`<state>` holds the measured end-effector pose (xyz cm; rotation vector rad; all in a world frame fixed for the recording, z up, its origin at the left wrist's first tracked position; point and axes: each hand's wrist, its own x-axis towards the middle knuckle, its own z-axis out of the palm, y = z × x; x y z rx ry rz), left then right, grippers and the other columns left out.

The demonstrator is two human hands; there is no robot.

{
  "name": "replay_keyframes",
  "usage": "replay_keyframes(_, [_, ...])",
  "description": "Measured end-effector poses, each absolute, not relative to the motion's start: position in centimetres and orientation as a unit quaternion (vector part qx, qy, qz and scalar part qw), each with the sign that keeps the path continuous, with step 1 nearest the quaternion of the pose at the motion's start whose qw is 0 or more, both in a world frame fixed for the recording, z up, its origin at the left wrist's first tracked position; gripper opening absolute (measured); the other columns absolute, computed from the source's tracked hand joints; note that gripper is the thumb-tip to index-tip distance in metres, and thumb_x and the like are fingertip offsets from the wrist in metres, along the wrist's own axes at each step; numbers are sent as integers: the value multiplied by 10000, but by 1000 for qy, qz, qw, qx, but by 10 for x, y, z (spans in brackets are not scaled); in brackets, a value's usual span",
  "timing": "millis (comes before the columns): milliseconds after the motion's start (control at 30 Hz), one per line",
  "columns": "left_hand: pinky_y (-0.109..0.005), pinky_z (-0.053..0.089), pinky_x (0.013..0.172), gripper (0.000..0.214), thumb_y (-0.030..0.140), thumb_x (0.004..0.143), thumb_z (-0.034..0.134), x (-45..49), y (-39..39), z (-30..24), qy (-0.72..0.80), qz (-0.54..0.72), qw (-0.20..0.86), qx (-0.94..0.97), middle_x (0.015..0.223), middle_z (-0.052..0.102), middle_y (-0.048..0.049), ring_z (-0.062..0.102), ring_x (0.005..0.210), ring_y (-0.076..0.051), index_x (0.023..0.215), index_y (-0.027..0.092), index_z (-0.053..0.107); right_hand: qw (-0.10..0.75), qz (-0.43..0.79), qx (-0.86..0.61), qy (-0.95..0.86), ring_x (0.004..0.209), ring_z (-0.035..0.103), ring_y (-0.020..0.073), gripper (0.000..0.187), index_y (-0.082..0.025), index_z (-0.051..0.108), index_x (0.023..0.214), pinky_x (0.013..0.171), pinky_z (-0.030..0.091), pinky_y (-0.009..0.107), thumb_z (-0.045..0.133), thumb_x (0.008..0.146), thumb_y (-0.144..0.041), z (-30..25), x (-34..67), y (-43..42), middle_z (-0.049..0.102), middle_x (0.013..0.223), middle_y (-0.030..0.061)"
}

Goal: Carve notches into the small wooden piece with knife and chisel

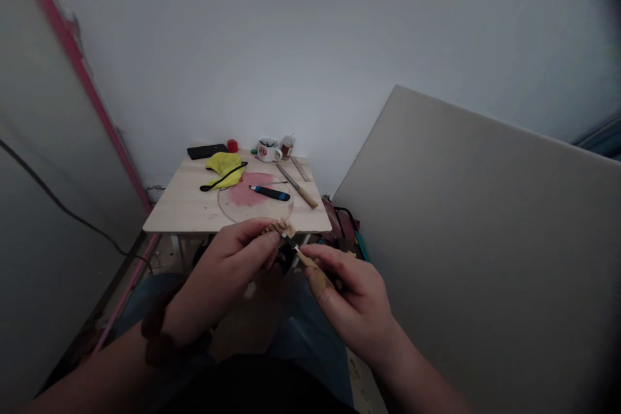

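My left hand [242, 251] is closed around a small carved piece of wood [287, 228], light in colour, with notches along its edge. Between the thumb and fingers of my right hand [352, 288] is a wooden-handled carving chisel [306, 260]. Its short metal blade points up and left and meets the wood close to my left thumb. Both hands are over my lap, just before the table's front edge. My left fingers hide part of the wood piece.
On the small wooden table [179, 207] lie a blue-black utility knife [270, 193], a wood-handled file [297, 186], a yellow cloth [224, 169] and a black phone [207, 151]. A white mug [268, 151] and a glass jar [287, 146] stand behind. A large pale panel [475, 259] leans at right.
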<state>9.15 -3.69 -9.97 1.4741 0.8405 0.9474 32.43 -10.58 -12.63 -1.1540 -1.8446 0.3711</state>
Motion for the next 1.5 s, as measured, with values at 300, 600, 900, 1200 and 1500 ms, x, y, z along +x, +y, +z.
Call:
replay_keyframes(300, [-297,534,749,276,403,1056,667,94,-36,-103,347,390,559,644,917,771,-46,642,851,-211,905,206,785,442,154,-463,-752,1033,891,226,628,-376,802,1478,1006,738,392,722,938,-65,-125,324,-107,918,1268,12])
replay_keyframes(600, [-286,490,753,288,409,1059,669,96,-39,-102,349,380,581,629,887,693,-19,590,849,-198,866,203,728,422,136,-465,-766,1015,901,212,520,-341,820,1452,955,741,350,707,1005,-101,-112,325,-110,928,1240,31])
replay_keyframes(900, [-232,299,540,405,535,1055,788,101,-36,-109,353,381,688,507,716,471,63,376,615,-118,844,218,650,470,160,-508,-704,735,760,178,312,-321,831,1367,708,641,319,726,1088,-231,-121,333,-116,852,935,14])
replay_keyframes(1200, [-248,457,632,339,526,1022,849,102,-41,-101,344,390,681,515,793,679,5,551,690,-143,912,206,830,508,190,-506,-670,654,621,144,262,-323,821,1336,627,509,287,718,1106,-254,-122,331,-116,698,793,-32])
replay_keyframes(1500, [-259,348,550,388,463,1008,799,102,-46,-88,368,389,628,565,683,565,35,468,631,-144,736,209,690,559,249,-523,-593,605,525,137,208,-265,857,1244,547,447,265,750,1080,-337,-126,325,-119,604,731,-36])
